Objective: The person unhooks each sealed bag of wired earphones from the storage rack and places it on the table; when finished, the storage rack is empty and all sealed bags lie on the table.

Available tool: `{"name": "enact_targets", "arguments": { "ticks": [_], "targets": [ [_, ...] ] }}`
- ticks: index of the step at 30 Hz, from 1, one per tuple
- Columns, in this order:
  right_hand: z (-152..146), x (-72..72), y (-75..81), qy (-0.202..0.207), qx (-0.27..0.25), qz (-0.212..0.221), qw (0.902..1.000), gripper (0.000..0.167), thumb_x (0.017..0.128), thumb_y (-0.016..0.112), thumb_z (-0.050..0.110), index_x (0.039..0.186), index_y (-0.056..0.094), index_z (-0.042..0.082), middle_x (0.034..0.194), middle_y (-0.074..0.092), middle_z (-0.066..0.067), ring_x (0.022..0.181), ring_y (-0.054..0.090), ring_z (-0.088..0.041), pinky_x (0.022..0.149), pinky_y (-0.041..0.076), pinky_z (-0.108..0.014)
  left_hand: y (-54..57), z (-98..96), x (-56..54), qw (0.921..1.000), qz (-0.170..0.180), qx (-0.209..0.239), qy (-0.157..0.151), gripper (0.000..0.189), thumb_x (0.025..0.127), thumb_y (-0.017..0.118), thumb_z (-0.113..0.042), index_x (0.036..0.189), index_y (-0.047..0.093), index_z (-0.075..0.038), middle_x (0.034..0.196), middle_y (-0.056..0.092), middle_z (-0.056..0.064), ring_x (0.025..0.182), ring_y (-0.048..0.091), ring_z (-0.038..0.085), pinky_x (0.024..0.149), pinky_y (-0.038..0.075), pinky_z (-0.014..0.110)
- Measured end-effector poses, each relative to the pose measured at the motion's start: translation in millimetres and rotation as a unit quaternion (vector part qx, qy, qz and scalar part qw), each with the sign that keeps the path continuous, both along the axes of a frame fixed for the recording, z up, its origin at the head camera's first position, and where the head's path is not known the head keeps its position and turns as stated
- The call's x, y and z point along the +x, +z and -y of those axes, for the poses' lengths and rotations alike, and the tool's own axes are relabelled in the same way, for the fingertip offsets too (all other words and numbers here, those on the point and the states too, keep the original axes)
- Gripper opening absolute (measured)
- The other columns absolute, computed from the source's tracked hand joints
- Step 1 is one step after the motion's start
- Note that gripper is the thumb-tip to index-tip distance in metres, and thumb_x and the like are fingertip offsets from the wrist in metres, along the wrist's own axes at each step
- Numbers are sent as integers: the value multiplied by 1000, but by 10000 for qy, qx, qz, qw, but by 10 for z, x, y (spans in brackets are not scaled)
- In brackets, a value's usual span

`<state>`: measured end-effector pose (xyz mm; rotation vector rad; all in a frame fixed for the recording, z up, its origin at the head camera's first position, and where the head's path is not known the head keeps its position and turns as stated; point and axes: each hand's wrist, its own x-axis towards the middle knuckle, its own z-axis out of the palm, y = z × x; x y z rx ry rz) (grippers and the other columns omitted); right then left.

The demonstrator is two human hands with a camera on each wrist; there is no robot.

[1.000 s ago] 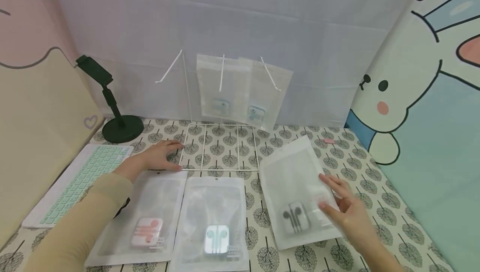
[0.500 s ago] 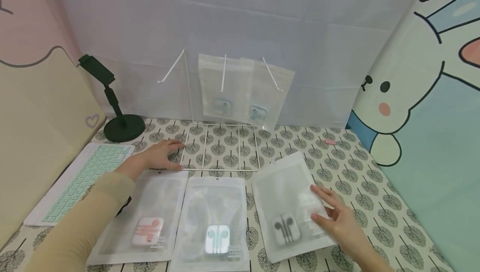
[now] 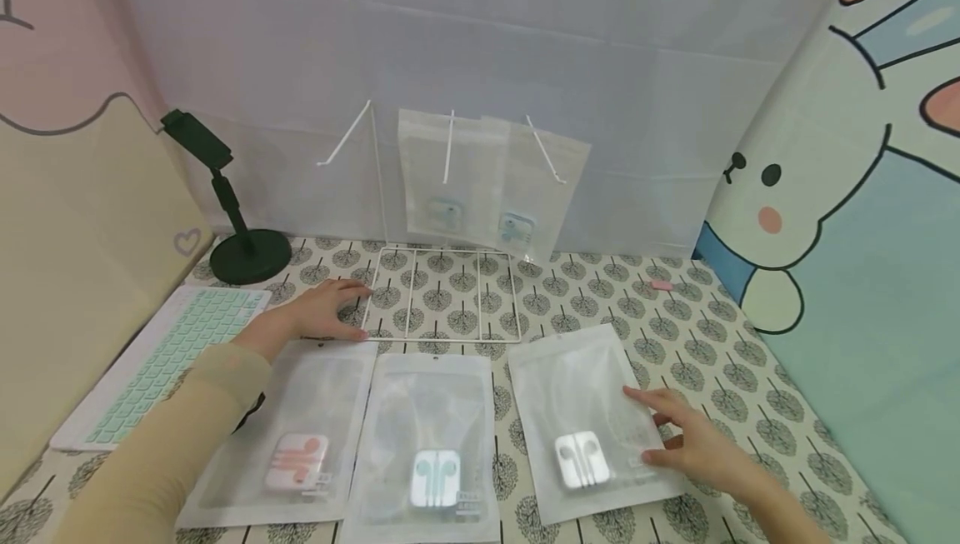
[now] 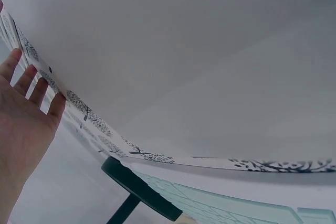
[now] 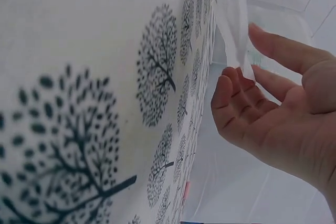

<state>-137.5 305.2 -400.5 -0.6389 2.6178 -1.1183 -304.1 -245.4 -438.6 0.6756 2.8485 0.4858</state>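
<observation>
My right hand [image 3: 693, 440] is at the right edge of a translucent zip bag [image 3: 577, 361] with white earphones [image 3: 582, 459] inside. Seen from the right wrist, its thumb and fingers [image 5: 275, 80] lie on either side of the bag's edge [image 5: 239, 30]. Beside the white wire display rack [image 3: 441, 340], my left hand [image 3: 326, 311] rests with fingertips at the left side of the rack's base. Fingers of the left hand [image 4: 39, 85] look extended in the left wrist view. Two more bags lie in front: one with pink earphones [image 3: 297, 461], one with mint earphones [image 3: 435, 477].
Two hanging bags [image 3: 450, 157] with blue earphones are at the rack's middle and right hooks; its left hook [image 3: 343, 134] holds none. A mint keyboard [image 3: 180, 352] and a dark green stand [image 3: 250, 257] are on the left. Far right lies a small pink object [image 3: 661, 285].
My right hand brings the bag with the earphones down onto the table, first nearer and leftward, then slightly right. The bag now lies flatter. My left hand stays at the rack.
</observation>
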Motion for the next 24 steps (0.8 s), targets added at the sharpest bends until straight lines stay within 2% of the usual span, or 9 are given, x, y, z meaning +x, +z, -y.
{"name": "enact_targets", "arguments": {
  "ticks": [2, 7, 15, 20, 24],
  "targets": [
    [-46, -22, -23, 318, 63, 41, 9995, 80, 74, 78, 20, 143, 40, 7, 124, 44, -17, 89, 49, -5, 65, 54, -23, 13, -5, 4, 10000, -13, 2, -16, 86, 78, 68, -57, 145, 39, -11, 150, 30, 20, 136, 22, 50, 105, 20, 69],
    [-86, -62, -50, 874, 329, 127, 9956, 81, 74, 78, 31, 143, 41, 10, 102, 44, -9, 76, 44, -14, 55, 46, -21, 37, -12, 16, 10000, -36, -46, -47, 86, 78, 68, -57, 144, 39, -9, 150, 30, 21, 135, 23, 50, 105, 20, 68],
    [9, -117, -57, 958, 1077, 315, 9891, 89, 68, 80, 38, 143, 41, 13, 87, 44, -3, 68, 39, -8, 55, 40, -19, 20, 0, 18, 10000, 12, -23, -40, 87, 78, 67, -58, 145, 39, -9, 150, 30, 21, 135, 22, 50, 105, 20, 69],
    [52, -143, -74, 926, 1425, 563, 9838, 91, 65, 82, 37, 144, 41, 17, 88, 46, -1, 71, 40, -8, 58, 39, -19, 24, -5, 24, 10000, 9, -16, -45, 88, 78, 67, -58, 144, 39, -9, 149, 30, 21, 135, 22, 51, 104, 20, 70],
    [74, -151, -63, 927, 1655, 560, 9803, 92, 64, 82, 41, 144, 40, 21, 96, 48, 2, 80, 42, -8, 65, 40, -21, 38, -12, 34, 10000, -11, -21, -39, 87, 78, 68, -57, 144, 39, -9, 149, 30, 22, 135, 23, 51, 104, 21, 69]
  ]
}}
